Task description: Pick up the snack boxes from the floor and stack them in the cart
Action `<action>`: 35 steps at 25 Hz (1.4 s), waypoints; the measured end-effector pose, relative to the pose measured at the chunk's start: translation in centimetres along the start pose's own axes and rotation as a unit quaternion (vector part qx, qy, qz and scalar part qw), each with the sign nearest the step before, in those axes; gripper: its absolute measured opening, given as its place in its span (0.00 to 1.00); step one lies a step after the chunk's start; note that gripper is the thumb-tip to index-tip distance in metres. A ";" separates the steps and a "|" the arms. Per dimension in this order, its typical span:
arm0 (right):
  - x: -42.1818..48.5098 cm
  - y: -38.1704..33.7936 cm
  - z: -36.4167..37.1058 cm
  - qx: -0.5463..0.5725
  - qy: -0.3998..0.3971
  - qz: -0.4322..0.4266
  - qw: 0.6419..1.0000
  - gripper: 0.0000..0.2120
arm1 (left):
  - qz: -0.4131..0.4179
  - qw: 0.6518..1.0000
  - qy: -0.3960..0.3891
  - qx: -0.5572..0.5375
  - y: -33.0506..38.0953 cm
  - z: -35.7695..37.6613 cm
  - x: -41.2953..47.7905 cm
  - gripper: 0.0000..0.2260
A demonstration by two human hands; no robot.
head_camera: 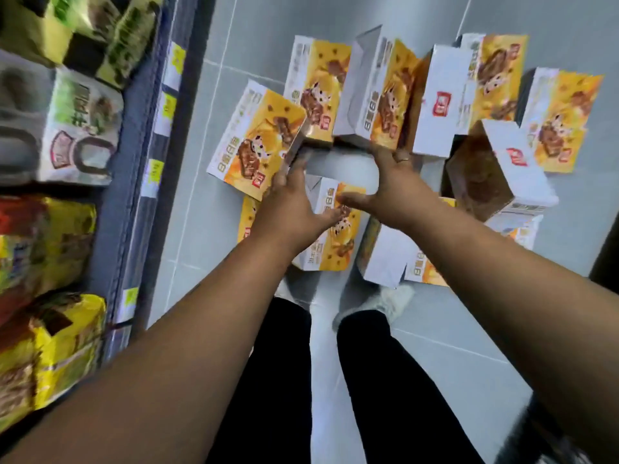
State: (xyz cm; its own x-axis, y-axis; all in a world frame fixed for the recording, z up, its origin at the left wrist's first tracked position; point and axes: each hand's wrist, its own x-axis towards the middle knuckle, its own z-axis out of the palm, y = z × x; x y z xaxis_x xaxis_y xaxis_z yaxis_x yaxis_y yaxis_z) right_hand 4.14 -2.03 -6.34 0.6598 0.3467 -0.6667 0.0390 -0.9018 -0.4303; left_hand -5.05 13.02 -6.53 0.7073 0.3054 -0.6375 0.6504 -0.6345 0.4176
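Your legs: you stand in dark trousers (284, 380) on the grey tiled floor (435, 329), with one pale shoe (385, 303) just short of the closest cardboard.
Nearest pair: a yellow-and-white flat box (335, 229) lies under your wrists. A second box (385, 262) sits just to its right, beside the shoe.
Left hand: your left hand (291, 202) is spread, thumb out, with its fingertips at the near corner of a tilted box (258, 142).
Right hand: your right hand (392, 192) is spread too, thumb pointing left, with its fingers at the near end of an upright box (378, 95). The blur makes it hard to say whether either hand is touching cardboard yet.
Far side: the other snack boxes (495, 72) lie in a loose cluster, some on edge and some showing their white sides.
Left side: a shelf (140, 162) of packets (67, 246) runs alongside.
Cart: not in view.
Step in hand: this looks like the reach for a pick, with nothing lifted yet.
Next move: you will likely need to settle on one box and press your palms to its opposite sides. Lift it level so the neighbours leaning on it don't topple, then turn to find the cart.
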 end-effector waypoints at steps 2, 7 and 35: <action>4.5 1.9 4.4 0.004 -0.018 0.021 1.000 0.46 | -0.020 1.000 -0.020 -0.003 -3.6 3.8 3.3 0.47; 12.3 6.2 13.0 -0.003 -0.069 0.062 0.996 0.49 | -0.090 0.994 -0.059 -0.019 -9.0 11.8 9.2 0.47; 10.6 9.9 15.3 0.428 0.105 0.101 0.892 0.23 | -0.057 0.973 -0.083 -0.207 -8.4 10.2 12.1 0.31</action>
State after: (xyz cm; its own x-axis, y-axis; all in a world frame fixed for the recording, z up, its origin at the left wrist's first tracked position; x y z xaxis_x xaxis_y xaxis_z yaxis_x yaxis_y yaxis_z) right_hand 0.00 -3.32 -26.96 0.7179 0.0632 -0.6933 -0.6247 -0.3811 -0.6816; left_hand -4.80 14.86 -24.35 0.5923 0.2169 -0.7759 0.8018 -0.2531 0.5413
